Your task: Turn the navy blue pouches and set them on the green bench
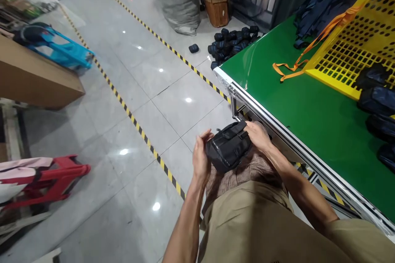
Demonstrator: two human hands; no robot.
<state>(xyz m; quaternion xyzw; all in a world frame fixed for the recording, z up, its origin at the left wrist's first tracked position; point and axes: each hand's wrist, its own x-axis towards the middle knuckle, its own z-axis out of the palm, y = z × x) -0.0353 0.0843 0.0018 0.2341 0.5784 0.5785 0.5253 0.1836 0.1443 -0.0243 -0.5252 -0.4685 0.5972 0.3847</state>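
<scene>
**Currently: Both Hands on Black Pouch, Lower Centre of Frame**

Head view: the black pouch (228, 146) sits at lower centre, over the person's lap, just beside the edge of the green table (308, 107). The left hand (201, 159) grips the pouch's left end, fingers curled around it. The right hand (258, 135) clasps the upper right side, fingers closed on the fabric. At upper right, a yellow basket (348, 45) rests on the table. A pile of dark pouches (231, 41) lies on the floor at upper centre.

Glossy grey tile floor (148, 90), striped tape (135, 123), green table (308, 107).
</scene>
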